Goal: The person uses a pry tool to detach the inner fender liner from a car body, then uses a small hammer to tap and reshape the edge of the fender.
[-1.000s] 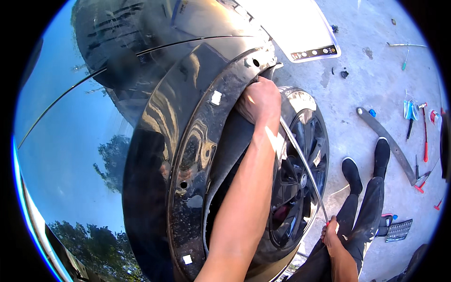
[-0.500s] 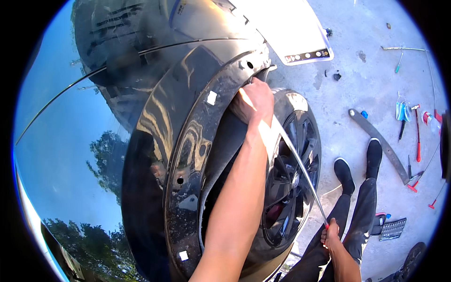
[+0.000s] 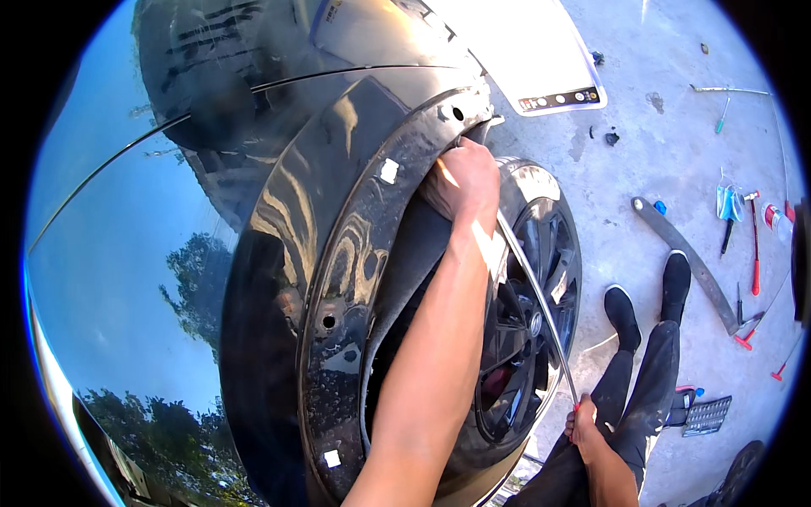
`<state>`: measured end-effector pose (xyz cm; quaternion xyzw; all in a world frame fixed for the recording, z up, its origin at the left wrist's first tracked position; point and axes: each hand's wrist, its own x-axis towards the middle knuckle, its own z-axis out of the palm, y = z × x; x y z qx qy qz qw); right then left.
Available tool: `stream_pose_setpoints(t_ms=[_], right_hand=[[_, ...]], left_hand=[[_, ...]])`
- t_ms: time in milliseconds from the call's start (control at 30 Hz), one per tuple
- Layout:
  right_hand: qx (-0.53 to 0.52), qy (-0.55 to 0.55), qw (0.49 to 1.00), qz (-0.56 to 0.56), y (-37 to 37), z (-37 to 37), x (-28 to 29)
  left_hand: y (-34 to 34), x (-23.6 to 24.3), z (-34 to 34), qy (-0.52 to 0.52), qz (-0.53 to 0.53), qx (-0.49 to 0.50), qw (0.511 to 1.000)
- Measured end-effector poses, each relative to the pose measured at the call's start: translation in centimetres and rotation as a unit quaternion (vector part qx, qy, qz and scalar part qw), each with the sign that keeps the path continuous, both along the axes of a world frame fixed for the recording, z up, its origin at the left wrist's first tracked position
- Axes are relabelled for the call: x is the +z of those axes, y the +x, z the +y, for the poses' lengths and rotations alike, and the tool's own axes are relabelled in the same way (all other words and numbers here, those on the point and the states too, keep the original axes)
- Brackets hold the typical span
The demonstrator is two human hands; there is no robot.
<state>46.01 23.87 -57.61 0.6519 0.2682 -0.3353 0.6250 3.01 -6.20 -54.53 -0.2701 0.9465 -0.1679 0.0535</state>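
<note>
Your left hand sits at one o'clock from the middle of your view, tucked against the lip of the black wheel-arch flange; its fingertips are hidden behind that edge, so you cannot tell from here whether they are apart or clamped on anything. Your right hand, between four and five o'clock, is closed firmly round the red end of a slim metal rod; the rod slants from eleven to five across the face of the black spoked wheel, its upper end passing out of sight beside your left wrist; whether the left hand touches it cannot be told.

White patches mark the flange, one near twelve o'clock and another near seven; the glossy black body panel mirrors sky and trees around nine. A white panel with a dark strip lies at one o'clock; on the concrete a green-handled screwdriver lies at two, a red-handled hammer and a long grey strip at three, a dark socket tray at four.
</note>
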Motion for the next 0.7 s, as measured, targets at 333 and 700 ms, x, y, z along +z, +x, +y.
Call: stream_pose_setpoints(t_ms=[333,700], right_hand=[[-0.047,0.016,0.997,0.064,-0.2,2.2,-0.3],[-0.030,0.018,0.998,0.049,-0.7,2.3,-0.5]], left_hand=[[-1.3,5.5,4.4,0.163,0.087,0.079,0.980],[-1.5,5.8,3.7,0.196,0.126,0.180,0.956]])
